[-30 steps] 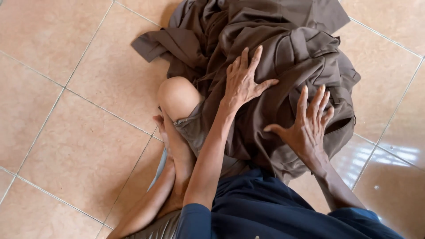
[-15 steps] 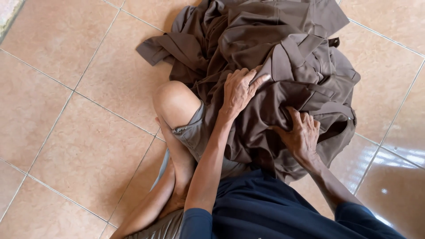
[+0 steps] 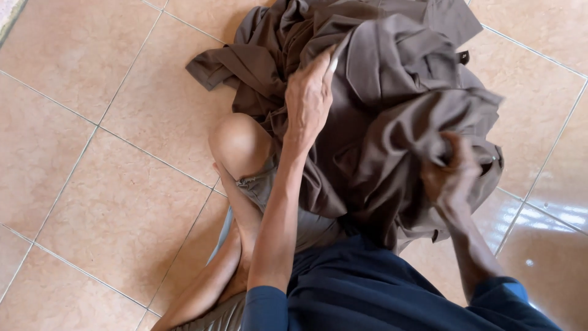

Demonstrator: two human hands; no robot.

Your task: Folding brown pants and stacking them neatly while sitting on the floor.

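Head view, looking down: floor [image 3: 92,153] of large peach-coloured glazed tiles with pale grout lines fills the frame, glossy at the lower right where light reflects off it. On it, in the upper centre and right, lies a big heap of brown cloth [image 3: 392,122], crumpled and folded over itself, with one flap spread out toward the upper left and a small dark tab showing at its upper right edge. The heap's near side drapes over the person's lap and touches the bent knee.

Person is seated on the tiles: dark blue shirt [image 3: 367,288] along the bottom edge, grey shorts [image 3: 275,190] on the thigh, bare knee [image 3: 236,141] raised just left of the heap, lower leg running down to the bottom left.

Left hand [image 3: 309,101] is on top of the heap near its middle, fingers closed round a raised fold of the brown cloth. Right hand [image 3: 450,175] is at the heap's right side, fist shut on a bunched ridge of the same cloth; its outline is blurred. Both hands are well apart, with cloth bulging up between them.
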